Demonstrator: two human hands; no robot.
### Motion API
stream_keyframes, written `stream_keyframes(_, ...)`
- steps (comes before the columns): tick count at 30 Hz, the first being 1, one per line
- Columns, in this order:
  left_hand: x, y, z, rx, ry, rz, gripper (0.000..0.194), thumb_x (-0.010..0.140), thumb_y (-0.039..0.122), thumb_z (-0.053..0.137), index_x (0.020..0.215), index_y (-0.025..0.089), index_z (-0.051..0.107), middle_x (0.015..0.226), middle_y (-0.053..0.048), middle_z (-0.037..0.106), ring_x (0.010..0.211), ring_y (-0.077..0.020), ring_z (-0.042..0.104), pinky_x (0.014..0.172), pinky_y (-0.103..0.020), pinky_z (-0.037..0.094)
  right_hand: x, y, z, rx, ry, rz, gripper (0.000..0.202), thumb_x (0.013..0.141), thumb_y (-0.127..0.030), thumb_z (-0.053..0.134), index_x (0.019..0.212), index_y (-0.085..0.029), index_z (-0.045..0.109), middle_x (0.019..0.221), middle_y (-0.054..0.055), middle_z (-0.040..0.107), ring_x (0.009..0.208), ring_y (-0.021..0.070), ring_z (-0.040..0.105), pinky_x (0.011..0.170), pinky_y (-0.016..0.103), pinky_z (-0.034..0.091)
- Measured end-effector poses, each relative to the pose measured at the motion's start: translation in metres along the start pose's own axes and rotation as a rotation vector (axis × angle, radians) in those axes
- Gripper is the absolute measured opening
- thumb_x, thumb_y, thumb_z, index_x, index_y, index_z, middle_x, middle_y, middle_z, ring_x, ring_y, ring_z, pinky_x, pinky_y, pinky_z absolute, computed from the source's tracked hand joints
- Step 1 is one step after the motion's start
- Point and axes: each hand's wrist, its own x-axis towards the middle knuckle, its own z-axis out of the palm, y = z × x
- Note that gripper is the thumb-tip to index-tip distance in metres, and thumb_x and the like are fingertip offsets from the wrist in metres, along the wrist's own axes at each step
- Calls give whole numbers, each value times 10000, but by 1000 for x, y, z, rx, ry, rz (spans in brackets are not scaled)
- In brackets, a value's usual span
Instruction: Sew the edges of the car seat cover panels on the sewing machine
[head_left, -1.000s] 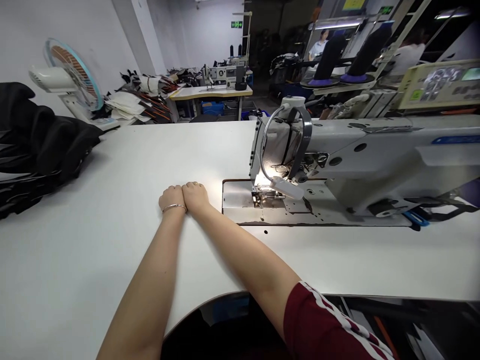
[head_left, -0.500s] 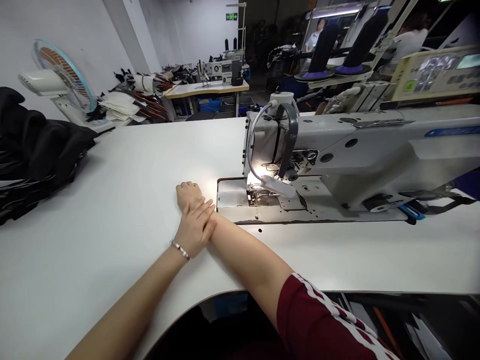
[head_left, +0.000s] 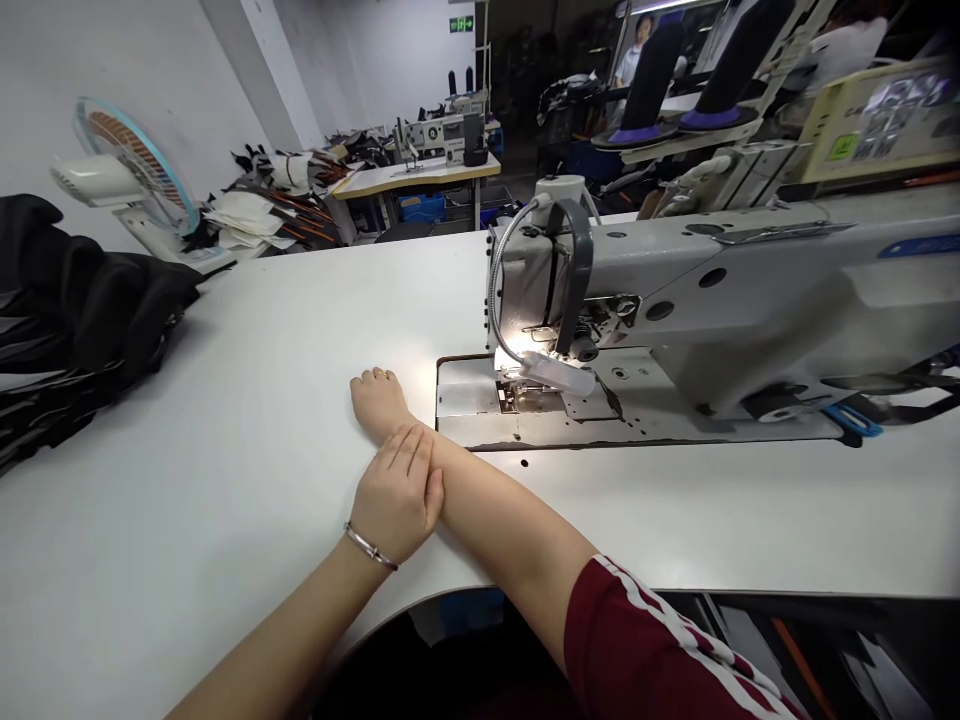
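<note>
Hands at rest on a white bench [head_left: 247,400] in a sewing workshop: the right hand [head_left: 379,400], a gold ring on one finger, lies curled into a loose fist on the bench top, grasping nothing, just left of the metal plate [head_left: 469,395] under the needle. The left hand [head_left: 397,495], with a thin silver bracelet [head_left: 369,546] at the wrist, lies across the right forearm [head_left: 487,510], its fingers [head_left: 418,452] flat on the skin and its grip released, with nothing held in it. A dark red sleeve with white stripes [head_left: 652,650] covers the right upper arm at the near edge.

An industrial sewing machine [head_left: 720,300] fills the right half of the bench, and its small gooseneck lamp [head_left: 551,372] is lit over the needle area, close to the right of the fist. A heap of black cloth [head_left: 75,310] sits at the far left of the bench, well apart from the hands. Behind it stands a desk fan [head_left: 127,170] with a pale blue guard. Farther off, another sewing machine [head_left: 442,135] stands on a separate table beside scattered cut pieces [head_left: 262,205], and a person [head_left: 637,45] is partly visible in the far background. Two dark thread cones [head_left: 675,70] stand on a rack behind the near machine.
</note>
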Motion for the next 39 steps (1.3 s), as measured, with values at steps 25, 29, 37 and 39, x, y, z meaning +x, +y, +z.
stream_keyframes(25,-12,8,2,131,39,-46,421,911,226,437,1296,113,561,1206,-204,651,1141,-339,620,879,-474,595,-1,-4,4,-10,-26,-18,294,914,-91,400,1105,-114,621,1115,162,624,1093,267,538,939,385,418)
stream_keyframes(29,-9,3,4,88,1,-61,439,926,257,403,1301,67,531,1343,-220,564,1282,-365,508,1012,-526,519,0,-4,5,-7,-32,-8,293,913,-98,404,1113,-123,618,1131,154,619,1100,265,533,930,377,423)
stream_keyframes(37,3,0,-5,-59,81,-1,321,871,193,472,1122,66,626,1122,-174,684,1060,-293,628,926,-444,579,-2,-4,6,10,-32,-17,290,897,-72,405,1088,-112,619,1103,160,619,1093,265,525,953,385,399)
stream_keyframes(39,1,4,-7,-23,89,4,319,874,188,468,1110,54,634,1118,-187,684,1060,-296,635,914,-439,588,-3,-5,5,14,-28,-18,287,895,-73,408,1086,-112,620,1107,159,617,1093,266,526,955,383,398)
